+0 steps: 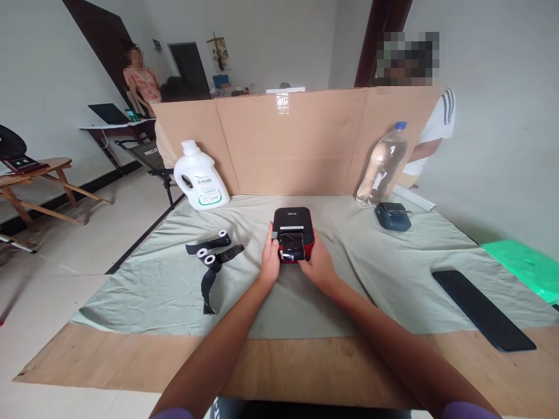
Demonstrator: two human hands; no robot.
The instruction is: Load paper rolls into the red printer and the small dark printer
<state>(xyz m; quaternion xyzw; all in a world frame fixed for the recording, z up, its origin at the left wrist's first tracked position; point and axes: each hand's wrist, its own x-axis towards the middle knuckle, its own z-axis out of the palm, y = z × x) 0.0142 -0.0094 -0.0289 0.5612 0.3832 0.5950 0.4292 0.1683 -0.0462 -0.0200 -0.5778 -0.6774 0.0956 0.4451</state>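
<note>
Near table edge: bare wooden tabletop, with a wrinkled pale green cloth spread over the rest.
Right of the near edge: a long dark slab lying flat, slanting across cloth and wood.
Hands: the left hand and right hand grip a black-and-red device from either side.
Device position: between the palms, at mid-table; whether it touches the cloth cannot be told.
Device direction: long axis running away from the person; slot side facing up, a glossy black strip coming out towards the wearer.
Left of the hands: three black rolls with white cores, close together, their tails loose.
Far right of cloth: a small dark case.
Back of table: a white jug at left, a clear bottle with blue cap at right, both before an upright cardboard screen.
Room beyond: a wooden stool, a laptop on a desk, pale walls, one person standing left, another behind the screen, white sleeve showing.
</note>
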